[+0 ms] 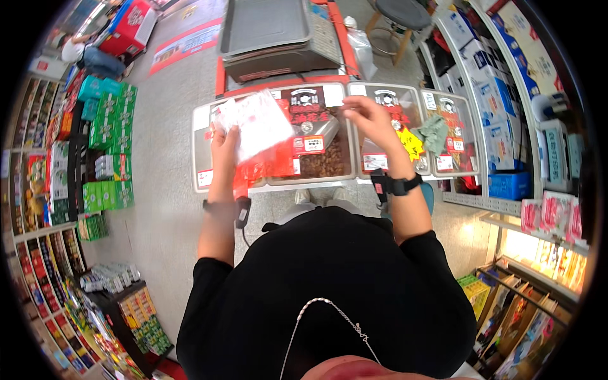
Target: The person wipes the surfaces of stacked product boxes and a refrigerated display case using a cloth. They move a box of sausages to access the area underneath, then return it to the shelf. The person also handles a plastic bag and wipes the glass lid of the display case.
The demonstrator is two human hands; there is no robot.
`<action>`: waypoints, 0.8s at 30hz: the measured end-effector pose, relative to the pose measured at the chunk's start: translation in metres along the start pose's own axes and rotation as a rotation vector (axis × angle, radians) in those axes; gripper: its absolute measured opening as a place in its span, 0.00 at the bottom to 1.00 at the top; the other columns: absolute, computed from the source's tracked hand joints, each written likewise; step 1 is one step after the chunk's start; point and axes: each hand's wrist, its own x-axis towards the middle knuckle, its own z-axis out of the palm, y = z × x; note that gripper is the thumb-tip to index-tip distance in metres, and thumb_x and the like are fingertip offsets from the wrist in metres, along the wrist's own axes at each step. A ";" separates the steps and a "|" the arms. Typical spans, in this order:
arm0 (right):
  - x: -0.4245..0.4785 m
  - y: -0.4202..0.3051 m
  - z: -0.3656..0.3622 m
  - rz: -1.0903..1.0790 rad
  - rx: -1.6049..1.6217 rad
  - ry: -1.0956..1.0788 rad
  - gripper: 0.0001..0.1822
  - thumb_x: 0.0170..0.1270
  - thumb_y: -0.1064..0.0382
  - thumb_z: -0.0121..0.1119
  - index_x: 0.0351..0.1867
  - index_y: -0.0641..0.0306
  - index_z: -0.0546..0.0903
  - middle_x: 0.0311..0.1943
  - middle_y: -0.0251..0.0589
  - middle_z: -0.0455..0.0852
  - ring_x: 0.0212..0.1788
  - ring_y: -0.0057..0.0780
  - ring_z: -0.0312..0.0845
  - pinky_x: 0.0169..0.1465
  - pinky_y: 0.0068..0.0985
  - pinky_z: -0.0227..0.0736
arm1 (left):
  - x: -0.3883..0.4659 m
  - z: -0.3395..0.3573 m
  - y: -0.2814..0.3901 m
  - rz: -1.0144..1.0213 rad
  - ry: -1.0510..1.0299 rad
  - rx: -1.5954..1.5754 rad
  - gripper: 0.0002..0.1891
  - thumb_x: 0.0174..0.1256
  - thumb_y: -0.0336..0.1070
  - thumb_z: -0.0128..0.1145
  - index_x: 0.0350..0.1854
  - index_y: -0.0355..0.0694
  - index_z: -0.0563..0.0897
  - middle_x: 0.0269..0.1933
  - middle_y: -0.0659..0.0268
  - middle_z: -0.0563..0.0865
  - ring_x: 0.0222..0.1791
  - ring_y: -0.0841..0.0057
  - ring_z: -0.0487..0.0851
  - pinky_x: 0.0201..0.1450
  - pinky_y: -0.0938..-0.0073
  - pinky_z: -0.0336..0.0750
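My left hand (223,145) grips the left edge of a flat white plastic bag or packet (263,123). Under it lies a red plastic bag (278,161), partly covered by the white one. Both are over the left end of a row of lidded clear bins. To the right, my right hand (368,118) hovers above the bins with fingers bent and apart, and I see nothing in it. Below it is a bin lid (373,140) with printed labels. A yellow starburst tag (411,145) and a crumpled green cloth (433,133) lie just right of that wrist.
Brown food fills a middle bin (327,161). Beyond the bins stands a grey machine with a tray top (266,28), on a red frame. A stool (403,14) is at the back right. Stocked shelves (498,118) line the right side, and stacked green cartons (111,128) the left.
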 end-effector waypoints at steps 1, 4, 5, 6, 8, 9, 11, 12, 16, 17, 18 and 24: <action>-0.004 0.006 -0.007 0.009 0.007 0.039 0.14 0.64 0.67 0.60 0.51 0.67 0.79 0.45 0.38 0.85 0.48 0.22 0.80 0.52 0.22 0.75 | 0.002 0.002 -0.010 -0.008 0.052 -0.068 0.17 0.68 0.35 0.56 0.56 0.33 0.74 0.43 0.67 0.83 0.39 0.80 0.81 0.42 0.78 0.75; -0.009 0.023 -0.012 0.053 0.051 0.045 0.14 0.64 0.68 0.59 0.50 0.68 0.79 0.45 0.39 0.85 0.48 0.23 0.80 0.53 0.22 0.74 | 0.004 0.015 -0.040 -0.115 0.091 -0.249 0.18 0.69 0.35 0.54 0.57 0.34 0.72 0.45 0.65 0.83 0.39 0.77 0.83 0.45 0.77 0.78; -0.009 0.024 -0.011 0.061 0.046 0.029 0.13 0.64 0.68 0.59 0.50 0.68 0.79 0.45 0.39 0.85 0.48 0.23 0.80 0.53 0.22 0.74 | 0.003 0.017 -0.047 -0.213 0.031 -0.290 0.18 0.69 0.34 0.54 0.57 0.34 0.71 0.48 0.63 0.82 0.42 0.75 0.84 0.47 0.76 0.79; -0.012 0.024 -0.008 0.074 0.045 0.017 0.13 0.64 0.69 0.59 0.50 0.68 0.79 0.45 0.39 0.85 0.48 0.23 0.80 0.53 0.22 0.74 | -0.002 0.021 -0.041 -0.342 -0.029 -0.364 0.15 0.69 0.32 0.52 0.55 0.33 0.72 0.50 0.60 0.81 0.44 0.73 0.83 0.46 0.73 0.80; -0.011 0.026 -0.005 0.082 0.034 -0.016 0.13 0.64 0.69 0.59 0.50 0.68 0.79 0.45 0.40 0.85 0.49 0.24 0.80 0.54 0.22 0.74 | 0.005 0.019 -0.062 -0.261 -0.004 -0.394 0.14 0.70 0.31 0.51 0.55 0.32 0.72 0.49 0.60 0.82 0.45 0.73 0.83 0.46 0.72 0.80; -0.010 0.027 -0.004 0.079 0.024 -0.034 0.13 0.65 0.68 0.58 0.50 0.68 0.79 0.45 0.39 0.85 0.49 0.23 0.80 0.54 0.22 0.74 | 0.005 0.022 -0.062 -0.225 0.008 -0.409 0.14 0.70 0.31 0.51 0.54 0.32 0.72 0.49 0.60 0.82 0.45 0.73 0.83 0.45 0.71 0.80; -0.007 0.028 -0.002 0.073 0.004 -0.074 0.14 0.67 0.67 0.57 0.52 0.68 0.78 0.45 0.37 0.84 0.49 0.22 0.78 0.53 0.23 0.74 | 0.003 0.023 -0.059 -0.314 0.007 -0.449 0.14 0.68 0.30 0.51 0.53 0.30 0.73 0.48 0.59 0.82 0.47 0.70 0.82 0.47 0.69 0.77; -0.006 0.026 -0.001 0.087 -0.013 -0.091 0.14 0.67 0.67 0.57 0.52 0.68 0.78 0.45 0.38 0.84 0.49 0.22 0.78 0.54 0.23 0.74 | -0.001 0.025 -0.051 -0.353 0.027 -0.471 0.14 0.68 0.30 0.50 0.53 0.30 0.73 0.48 0.59 0.82 0.47 0.70 0.82 0.47 0.69 0.77; 0.004 0.028 0.007 0.113 -0.023 -0.134 0.14 0.65 0.66 0.58 0.50 0.67 0.80 0.45 0.37 0.85 0.48 0.22 0.79 0.54 0.23 0.73 | -0.006 0.028 -0.037 -0.394 -0.022 -0.670 0.17 0.73 0.39 0.47 0.57 0.35 0.71 0.49 0.57 0.82 0.50 0.65 0.82 0.56 0.64 0.75; 0.006 0.031 0.010 0.110 -0.007 -0.135 0.14 0.65 0.65 0.59 0.50 0.66 0.80 0.44 0.36 0.85 0.48 0.22 0.79 0.53 0.22 0.73 | -0.011 0.036 -0.021 -0.411 -0.025 -0.748 0.17 0.73 0.41 0.47 0.57 0.36 0.70 0.49 0.57 0.83 0.49 0.65 0.83 0.56 0.62 0.75; 0.008 0.030 0.015 0.134 -0.008 -0.174 0.16 0.65 0.65 0.59 0.53 0.64 0.78 0.46 0.38 0.84 0.49 0.24 0.79 0.54 0.24 0.72 | -0.016 0.038 -0.014 -0.396 -0.069 -0.796 0.16 0.73 0.44 0.47 0.55 0.38 0.71 0.47 0.57 0.83 0.49 0.64 0.83 0.58 0.60 0.74; 0.035 0.029 0.071 0.338 0.148 -0.473 0.30 0.68 0.54 0.58 0.69 0.53 0.64 0.58 0.45 0.76 0.58 0.32 0.74 0.59 0.31 0.69 | -0.010 0.022 -0.032 -0.430 -0.168 -0.806 0.18 0.73 0.45 0.46 0.56 0.38 0.68 0.46 0.56 0.82 0.51 0.63 0.81 0.60 0.60 0.71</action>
